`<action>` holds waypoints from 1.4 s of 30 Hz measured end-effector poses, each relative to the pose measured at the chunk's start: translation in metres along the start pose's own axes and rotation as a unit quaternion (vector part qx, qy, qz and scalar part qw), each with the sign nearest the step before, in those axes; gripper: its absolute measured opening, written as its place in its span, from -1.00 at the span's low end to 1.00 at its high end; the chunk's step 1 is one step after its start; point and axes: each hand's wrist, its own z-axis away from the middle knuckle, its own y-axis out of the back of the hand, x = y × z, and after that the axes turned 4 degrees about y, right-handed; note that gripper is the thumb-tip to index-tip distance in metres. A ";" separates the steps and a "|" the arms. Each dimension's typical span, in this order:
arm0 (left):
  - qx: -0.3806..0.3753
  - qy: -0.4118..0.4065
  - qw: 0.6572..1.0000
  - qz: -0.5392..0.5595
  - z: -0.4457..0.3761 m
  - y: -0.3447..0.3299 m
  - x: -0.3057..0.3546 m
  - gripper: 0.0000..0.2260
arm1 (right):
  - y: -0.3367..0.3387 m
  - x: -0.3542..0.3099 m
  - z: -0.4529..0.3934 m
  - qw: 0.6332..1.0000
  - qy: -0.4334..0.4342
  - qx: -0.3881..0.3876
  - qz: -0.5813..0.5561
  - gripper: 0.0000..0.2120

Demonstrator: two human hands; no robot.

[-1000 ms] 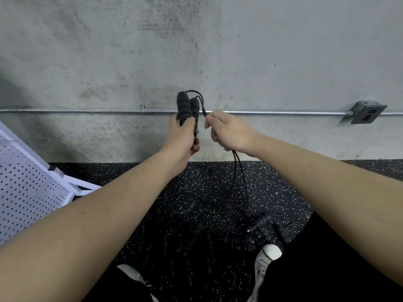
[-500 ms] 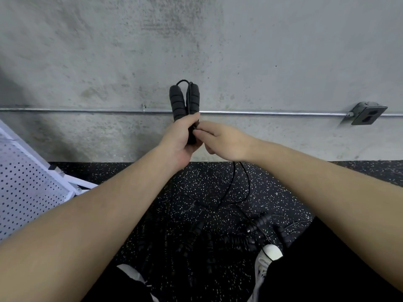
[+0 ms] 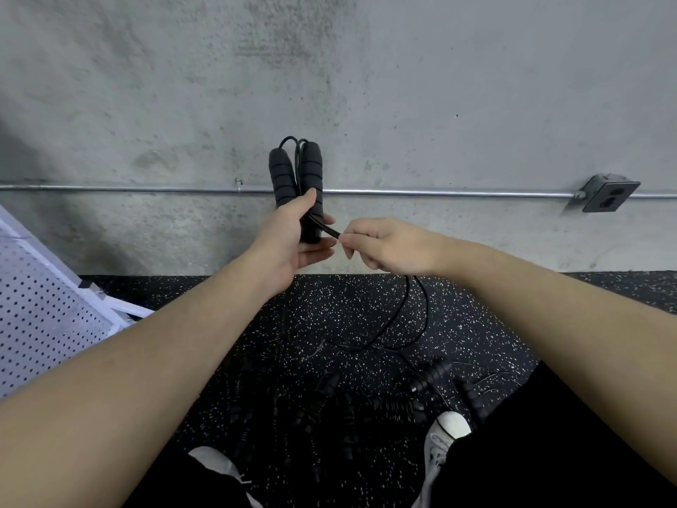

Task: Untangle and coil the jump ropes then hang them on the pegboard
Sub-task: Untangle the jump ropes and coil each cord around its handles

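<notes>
Gripping a pair of black ribbed foam jump-rope handles (image 3: 296, 177) upright in the left hand (image 3: 289, 238), fingers and thumb curled round them before the grey concrete wall (image 3: 439, 86). Pinching the thin black rope cord (image 3: 415, 309) just beside them in the right hand (image 3: 388, 247). Trailing down into the tangled heap of black ropes (image 3: 366, 394) on the speckled rubber floor (image 3: 476, 313), well apart from the white perforated pegboard (image 3: 40, 317). Probably risking a snag when pulling, tightening knots or dragging the heap.
</notes>
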 end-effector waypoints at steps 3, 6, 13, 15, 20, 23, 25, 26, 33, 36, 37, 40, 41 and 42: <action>-0.028 0.006 1.000 0.006 0.004 -0.001 0.004 -0.70 | 0.005 0.005 0.006 1.000 -0.001 -0.001 -0.030 -0.68; -0.083 0.046 0.990 0.101 0.004 0.004 0.010 -0.79 | 0.009 0.011 0.013 0.996 0.002 -0.033 -0.077 -0.73; -0.171 0.068 0.973 0.138 0.007 0.012 0.013 -0.62 | 0.022 0.024 0.024 0.996 -0.017 -0.022 -0.080 -0.66; -0.182 0.067 0.973 0.128 0.008 0.012 0.015 -0.61 | 0.030 0.027 0.028 0.994 -0.014 -0.025 -0.109 -0.69; -0.230 0.077 0.966 0.090 0.018 0.009 0.019 -0.71 | 0.039 0.035 0.036 0.990 -0.028 -0.046 -0.130 -0.73; -0.267 0.087 0.959 0.042 0.026 0.005 0.016 -0.69 | 0.041 0.039 0.039 0.996 -0.058 -0.007 -0.072 -0.57; -0.283 0.097 0.954 -0.010 0.029 0.004 0.014 -0.65 | 0.045 0.044 0.039 0.995 -0.073 0.015 -0.063 -0.52; -0.291 0.101 0.950 -0.040 0.031 0.003 0.013 -0.65 | 0.047 0.046 0.039 0.995 -0.073 0.019 -0.065 -0.52; -0.414 0.106 0.863 -0.269 0.036 0.000 0.001 -0.57 | 0.047 0.048 0.034 0.998 -0.015 -0.041 -0.048 -0.80; -0.409 0.099 0.833 -0.359 0.041 -0.007 -0.003 -0.70 | 0.044 0.049 0.027 0.997 0.006 -0.077 -0.002 -0.73; -0.399 0.087 0.827 -0.387 0.043 -0.009 -0.005 -0.72 | 0.044 0.052 0.022 0.997 0.006 -0.075 0.011 -0.69; -0.342 0.038 0.811 -0.474 0.045 -0.014 -0.010 -0.63 | 0.041 0.054 0.014 0.998 -0.035 -0.051 0.008 -0.78; -0.326 0.030 0.805 -0.495 0.044 -0.014 -0.011 -0.58 | 0.041 0.053 0.013 0.998 -0.048 -0.044 0.005 -0.76; -0.313 0.024 0.798 -0.515 0.044 -0.013 -0.012 -0.55 | 0.039 0.051 0.011 0.998 -0.055 -0.033 0.003 -0.73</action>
